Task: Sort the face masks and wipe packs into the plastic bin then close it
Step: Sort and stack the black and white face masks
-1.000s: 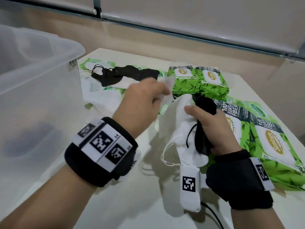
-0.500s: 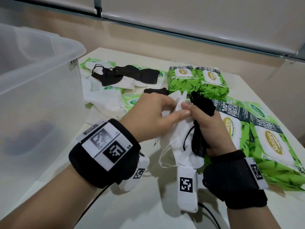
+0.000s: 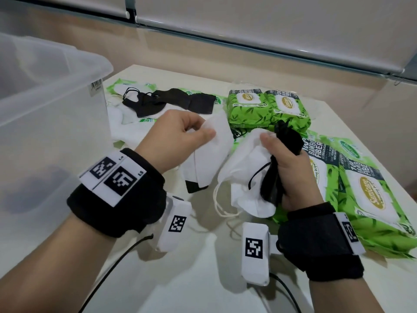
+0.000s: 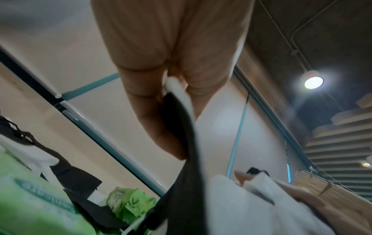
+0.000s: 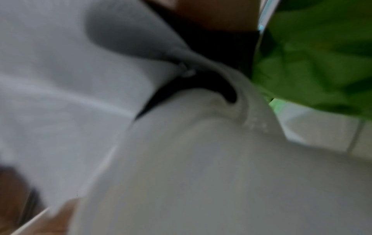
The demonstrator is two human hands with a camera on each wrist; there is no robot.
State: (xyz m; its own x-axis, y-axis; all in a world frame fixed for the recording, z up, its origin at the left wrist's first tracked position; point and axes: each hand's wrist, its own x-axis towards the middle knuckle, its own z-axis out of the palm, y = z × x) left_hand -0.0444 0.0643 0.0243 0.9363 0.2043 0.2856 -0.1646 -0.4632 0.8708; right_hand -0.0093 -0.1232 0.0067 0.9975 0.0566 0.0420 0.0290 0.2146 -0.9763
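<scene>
left hand (image 4: 171, 76), pinching white mask (image 4: 179, 92)

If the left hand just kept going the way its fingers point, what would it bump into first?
Probably the bunch of white and black masks gripped by the right hand. The left hand, pinching a white mask, points rightward at it; depth is unclear, so it might pass behind.

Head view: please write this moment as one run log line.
left hand: pinches white mask | right hand: grips bunch of white and black masks | plastic bin: open, left | wipe packs: on table
</scene>
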